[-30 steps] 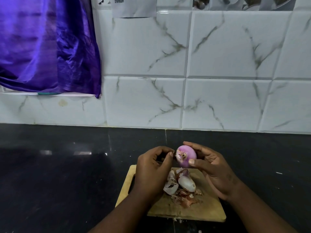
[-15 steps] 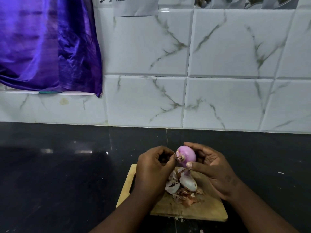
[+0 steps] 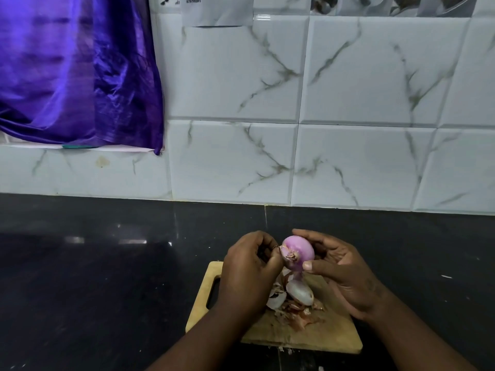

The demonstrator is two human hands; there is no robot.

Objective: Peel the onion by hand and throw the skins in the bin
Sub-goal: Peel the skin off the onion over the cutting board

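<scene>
Purple-pink onion (image 3: 298,254) is up off the wooden cutting board (image 3: 321,336), cradled in my right hand (image 3: 345,277) with the thumb across the front and the fingers curled behind it, root end facing me. My left hand (image 3: 249,271) is pinching at that root tuft, thumb tip right on the edge of a loose bit of skin. Way I'd play this bit: keep the pinch low at the root and pull along the curve instead of straight out, so the layer comes off in 1 piece, and let the right hand roll the onion to feed a fresh edge. It looks mostly bare already imo, so not much left to strip. Pile of skins (image 3: 294,303) sits on the board right under the onion, so that all needs scooping up after. No bin in view, can't say where it is. Board's on a glossy black table (image 3: 107,277), white marble-look tiles (image 3: 348,89) behind, shiny purple cloth (image 3: 75,70) hanging upper left.
</scene>
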